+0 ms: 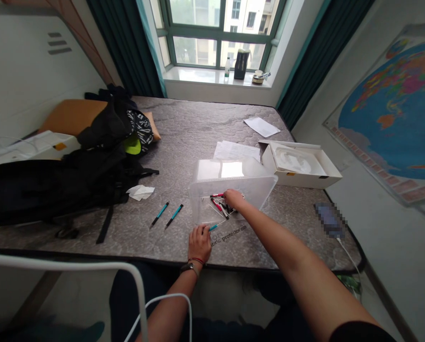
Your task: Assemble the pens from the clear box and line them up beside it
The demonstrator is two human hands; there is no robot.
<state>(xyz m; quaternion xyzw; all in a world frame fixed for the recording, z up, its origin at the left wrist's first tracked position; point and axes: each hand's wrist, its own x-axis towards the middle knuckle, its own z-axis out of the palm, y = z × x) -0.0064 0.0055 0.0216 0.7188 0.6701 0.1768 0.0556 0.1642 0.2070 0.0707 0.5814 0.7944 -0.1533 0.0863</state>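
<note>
A clear plastic box (265, 190) stands on the mattress-like surface in front of me. Inside it lie several loose pen parts (217, 205), red, black, white and thin metallic. My right hand (234, 199) reaches into the box among these parts, fingers drawn together. What they pinch is hidden. By the near left corner of the box, my left hand (199, 241) is closed around a teal pen (213, 227), whose thin end points right. To the left, two teal-and-black pens (159, 214) lie side by side.
A black backpack (55, 185) and a crumpled tissue (140, 192) lie on the left. Behind the box are paper sheets (236, 150); a white open carton (300, 164) stands back right. A phone (329, 219) with a cable lies far right. A white rail (73, 262) crosses the near left.
</note>
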